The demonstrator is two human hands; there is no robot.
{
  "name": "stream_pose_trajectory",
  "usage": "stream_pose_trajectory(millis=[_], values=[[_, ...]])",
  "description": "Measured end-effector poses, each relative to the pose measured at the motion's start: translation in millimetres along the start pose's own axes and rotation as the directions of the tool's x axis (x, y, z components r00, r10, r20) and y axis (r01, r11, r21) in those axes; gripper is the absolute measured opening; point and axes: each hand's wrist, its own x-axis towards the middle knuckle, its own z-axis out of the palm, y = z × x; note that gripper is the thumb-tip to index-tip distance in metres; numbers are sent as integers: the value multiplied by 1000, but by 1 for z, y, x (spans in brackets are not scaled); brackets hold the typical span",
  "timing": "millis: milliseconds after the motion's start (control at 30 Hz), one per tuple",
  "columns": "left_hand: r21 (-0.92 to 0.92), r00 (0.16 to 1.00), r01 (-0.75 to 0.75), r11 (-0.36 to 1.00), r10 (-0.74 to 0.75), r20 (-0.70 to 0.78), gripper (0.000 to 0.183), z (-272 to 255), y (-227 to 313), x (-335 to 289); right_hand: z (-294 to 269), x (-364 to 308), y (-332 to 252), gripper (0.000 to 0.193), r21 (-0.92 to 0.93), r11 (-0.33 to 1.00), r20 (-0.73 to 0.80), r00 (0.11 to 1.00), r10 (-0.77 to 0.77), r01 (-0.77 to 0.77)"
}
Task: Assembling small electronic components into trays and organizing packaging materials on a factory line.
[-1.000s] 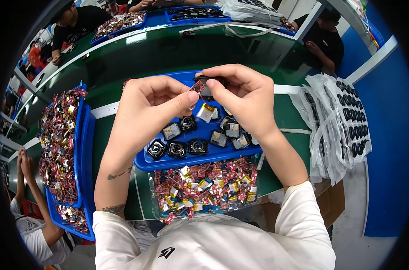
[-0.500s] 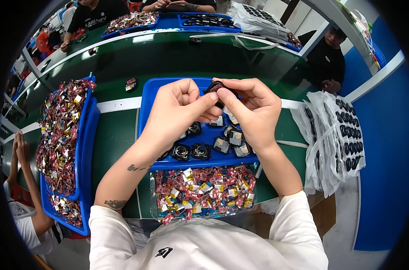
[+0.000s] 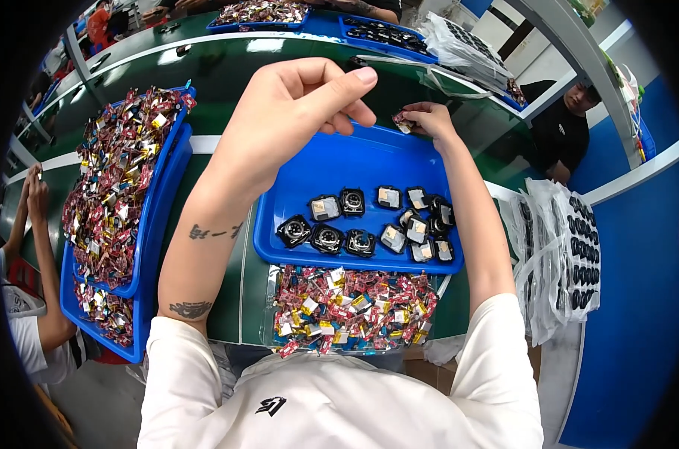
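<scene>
My left hand [image 3: 295,105] is raised above the far left part of a blue tray [image 3: 354,258]. Its thumb points right, the fingers are loosely curled, and nothing shows between them. Beyond the tray's far rim, my right hand [image 3: 432,121] pinches a small dark casing with a red circuit board [image 3: 403,122], low over the green bench. Several square black casings [image 3: 327,238] lie in the tray, some with a round ring showing. Others, toward the right, show grey and tan faces [image 3: 392,237].
Nearest me, a clear tray holds red circuit boards with small batteries [image 3: 354,307]. Stacked blue bins [image 3: 156,217] of similar parts stand left. Bagged trays of black casings [image 3: 579,247] are at right. A co-worker [image 3: 560,123] sits beyond the bench; another's hands [image 3: 37,194] show at left.
My hands have parted. The right has carried the casing with the red board away from me, past the tray; the left has let go and lifted. The view has shifted, showing more of the tray.
</scene>
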Motion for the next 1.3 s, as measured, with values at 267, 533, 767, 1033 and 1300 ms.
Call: stream_pose_trajectory(millis=[267, 533, 767, 1033, 1300], values=[[180, 991, -123, 976, 130, -26, 26, 9, 6, -1, 9, -34, -16, 27, -499, 794, -32, 908, -417, 347], [91, 1000, 4, 996, -5, 14, 30, 17, 3, -7, 47, -206, -63, 27, -31, 559, 726, 403, -557, 829], [307, 981, -135, 942, 82, 178, 24, 17, -12, 0, 74, -235, -60, 22, -98, 402, 657, 362, -661, 910], [254, 951, 13, 967, -90, 295, 17, 20, -4, -14, 30, -225, -74, 9, 363, 832, 433, 715, -549, 418], [283, 960, -8, 959, -71, 271, 25, 35, -12, -16, 6, -205, -80, 16, -237, 347, -9, 355, -935, 908]])
